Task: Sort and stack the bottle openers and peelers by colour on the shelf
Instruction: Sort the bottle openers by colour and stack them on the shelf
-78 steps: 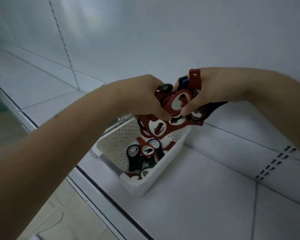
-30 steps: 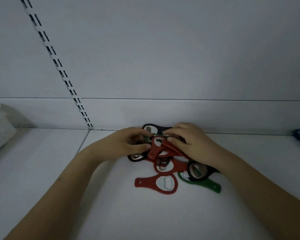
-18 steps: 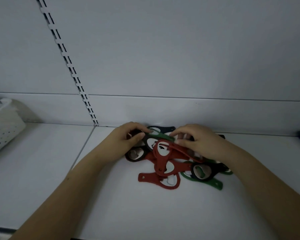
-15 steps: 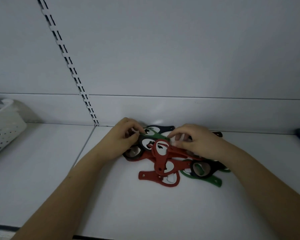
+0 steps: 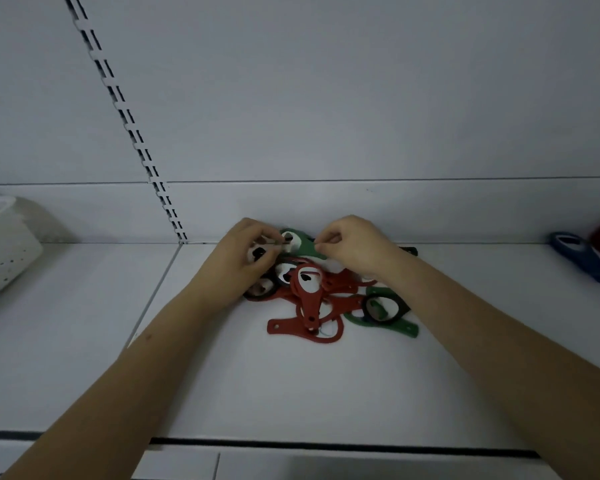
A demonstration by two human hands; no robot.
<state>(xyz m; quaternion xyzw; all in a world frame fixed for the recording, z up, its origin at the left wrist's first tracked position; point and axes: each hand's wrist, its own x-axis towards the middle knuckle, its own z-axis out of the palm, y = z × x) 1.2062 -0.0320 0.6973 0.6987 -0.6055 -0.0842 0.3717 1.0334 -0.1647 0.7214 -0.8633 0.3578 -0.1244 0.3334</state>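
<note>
Green plastic, flat and keyhole-shaped, the bottle opener at the back of the white shelf is held at both ends: the left hand pinches its round metal-lined head between thumb and curled fingers, and the right hand pinches its narrow handle end the same way. It sits raised at the rear edge of a tangled heap of red plastic openers, with a black-rimmed opener lying over a second green opener on the heap's right side. The step in hand looks like freeing this green piece from the pile. To do it well, I would lift it straight up and slightly back toward the wall so its handle clears the red loops beneath, since hooked heads could drag neighbours along. One hand could then release and steady the heap. The other green opener seems the natural partner for a stack. A dark blue opener lies well apart at the far right, and a white perforated basket stands at the far left
</note>
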